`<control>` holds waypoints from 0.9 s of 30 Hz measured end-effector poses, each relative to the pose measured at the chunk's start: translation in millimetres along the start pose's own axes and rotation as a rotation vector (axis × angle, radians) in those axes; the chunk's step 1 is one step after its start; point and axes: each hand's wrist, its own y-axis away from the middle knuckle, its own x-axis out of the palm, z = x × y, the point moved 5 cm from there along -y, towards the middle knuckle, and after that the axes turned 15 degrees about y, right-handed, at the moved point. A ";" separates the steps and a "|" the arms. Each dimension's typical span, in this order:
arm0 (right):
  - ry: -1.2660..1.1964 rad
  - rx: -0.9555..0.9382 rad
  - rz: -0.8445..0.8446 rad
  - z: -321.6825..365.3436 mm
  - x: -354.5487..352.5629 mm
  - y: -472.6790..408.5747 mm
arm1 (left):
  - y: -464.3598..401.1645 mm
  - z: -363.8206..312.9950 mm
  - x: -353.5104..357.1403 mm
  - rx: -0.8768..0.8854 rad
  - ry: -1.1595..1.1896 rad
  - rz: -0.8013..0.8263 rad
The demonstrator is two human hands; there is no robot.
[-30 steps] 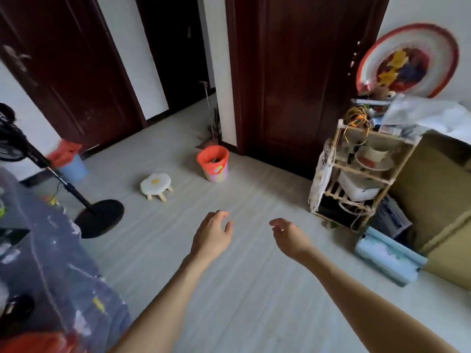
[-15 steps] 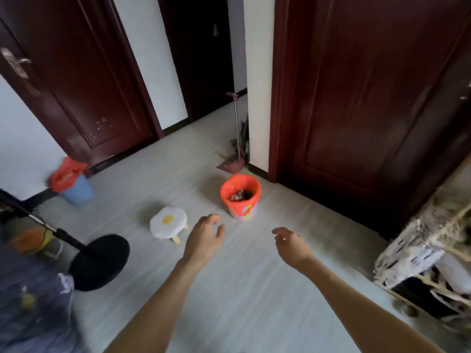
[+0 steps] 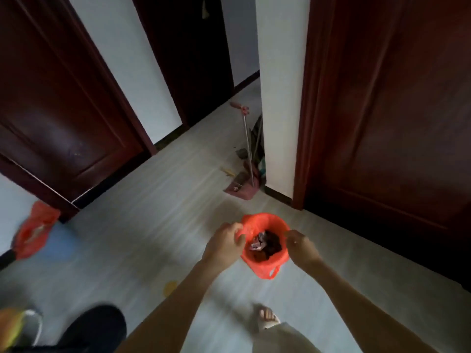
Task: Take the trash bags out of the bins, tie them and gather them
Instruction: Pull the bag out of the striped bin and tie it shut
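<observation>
Fingers of both hands are curled onto the rim of the orange trash bag (image 3: 265, 225): my left hand (image 3: 224, 242) grips its left edge, my right hand (image 3: 302, 247) pinches its right edge. Half a second ago both hung relaxed in the air, short of it. I've closed in since; the white stool has dropped from sight. Two dark doors (image 3: 63, 103) flank the pale floor (image 3: 153, 212). I count two orange bags: this one on the floor between my hands, with dark scraps inside, and a blurred second orange bag (image 3: 34, 233) over a blue bin (image 3: 60, 247) far left. One dustpan (image 3: 240, 191) leans by the wall. No writing is legible to me.
</observation>
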 end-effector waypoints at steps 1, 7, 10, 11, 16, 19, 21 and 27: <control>-0.001 0.008 -0.011 13.1 -4.9 -28.2 | -34.2 1.0 -9.5 0.002 -0.019 0.010; -0.116 0.190 -0.036 40.6 -9.8 -158.3 | -181.1 17.2 -29.6 -0.016 -0.052 0.186; -0.160 0.278 -0.060 35.6 -10.7 -191.7 | -240.9 29.0 -18.4 -0.003 -0.124 0.301; -0.169 0.316 -0.080 32.8 -11.0 -202.1 | -262.2 30.8 -13.4 0.015 -0.137 0.330; -0.377 0.719 -0.228 -4.5 29.4 -237.2 | -368.3 54.0 57.9 0.131 -0.298 0.692; -0.476 0.931 -0.294 -15.5 72.3 -257.7 | -422.0 80.3 97.6 0.223 -0.418 0.882; -0.514 1.043 -0.283 -27.9 115.0 -279.6 | -456.1 110.1 126.8 0.246 -0.444 0.933; -0.445 1.199 -0.167 -74.1 246.4 -336.0 | -504.2 231.9 208.9 0.190 -0.434 0.953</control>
